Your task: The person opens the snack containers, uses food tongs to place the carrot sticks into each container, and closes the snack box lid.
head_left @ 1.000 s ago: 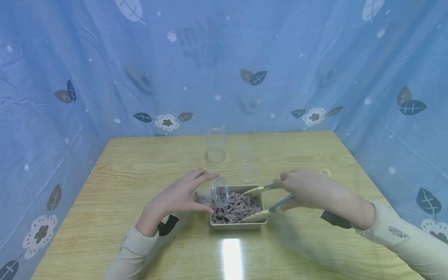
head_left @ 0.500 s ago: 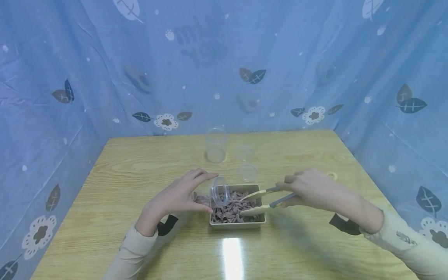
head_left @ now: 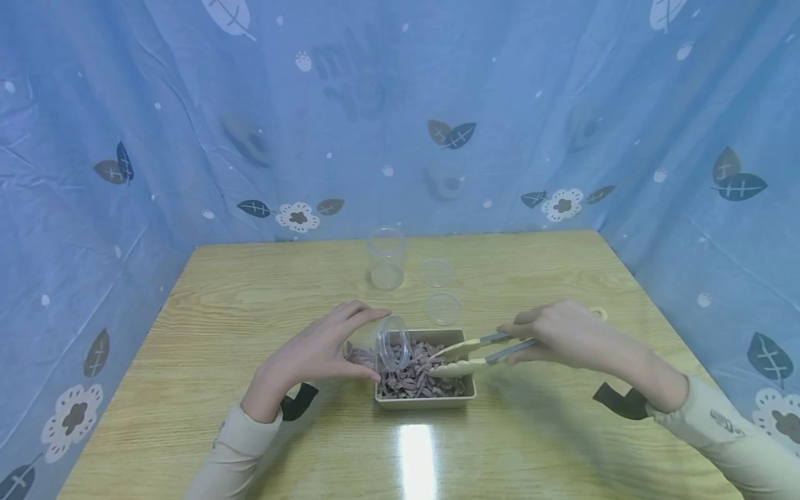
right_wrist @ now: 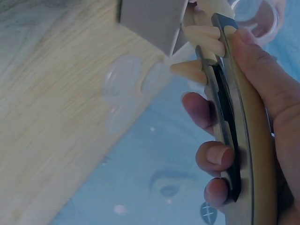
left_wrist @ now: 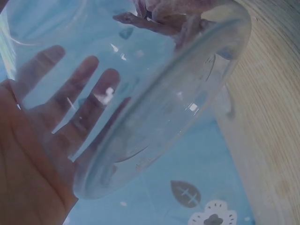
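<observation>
My left hand (head_left: 319, 347) holds a clear plastic jar (head_left: 394, 343) tipped on its side, its mouth over the left end of a beige rectangular tray (head_left: 425, 403). Some brownish strips (left_wrist: 173, 18) lie inside the jar in the left wrist view. More brownish-purple strips (head_left: 409, 382) cover the tray's floor. From the right, my right hand (head_left: 565, 335) grips a pair of tongs (head_left: 459, 369) with cream tips and grey arms. The tips reach into the strips in the tray, a small gap between them. In the right wrist view the fingers wrap the tongs' handles (right_wrist: 253, 131).
A second clear jar (head_left: 386, 260) stands upright near the table's back edge. Beside it two clear round lids (head_left: 444, 308) lie flat on the wooden table (head_left: 281, 278). A blue patterned curtain (head_left: 387, 125) closes off the back and sides.
The tongs' tips have drawn closer together among the strips. My right hand has shifted slightly right. My left hand and the tilted jar have stayed in place.
</observation>
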### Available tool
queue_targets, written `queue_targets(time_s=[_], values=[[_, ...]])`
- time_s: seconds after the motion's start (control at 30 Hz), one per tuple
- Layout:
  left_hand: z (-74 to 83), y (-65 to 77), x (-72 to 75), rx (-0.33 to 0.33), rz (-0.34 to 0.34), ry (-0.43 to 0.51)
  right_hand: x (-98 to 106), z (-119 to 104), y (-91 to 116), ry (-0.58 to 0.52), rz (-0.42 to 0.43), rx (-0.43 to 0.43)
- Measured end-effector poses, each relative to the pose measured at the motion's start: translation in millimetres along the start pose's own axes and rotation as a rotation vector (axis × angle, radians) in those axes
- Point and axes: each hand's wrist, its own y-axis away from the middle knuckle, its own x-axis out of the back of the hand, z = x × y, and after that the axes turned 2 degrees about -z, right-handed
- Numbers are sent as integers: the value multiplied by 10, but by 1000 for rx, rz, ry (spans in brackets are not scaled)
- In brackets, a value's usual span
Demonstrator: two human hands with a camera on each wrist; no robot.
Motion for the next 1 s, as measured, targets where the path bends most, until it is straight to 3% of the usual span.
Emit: queue_targets(time_s=[0.33,0.6,1.0], values=[[1,16,18,-20,44,-57,21,71,93,-91,43,-21],[67,-5,2,-40,38,-138,118,97,144,-162,84,-28],[171,-50,-70,-70,70,-145,229,51,-56,-163,61,-18]])
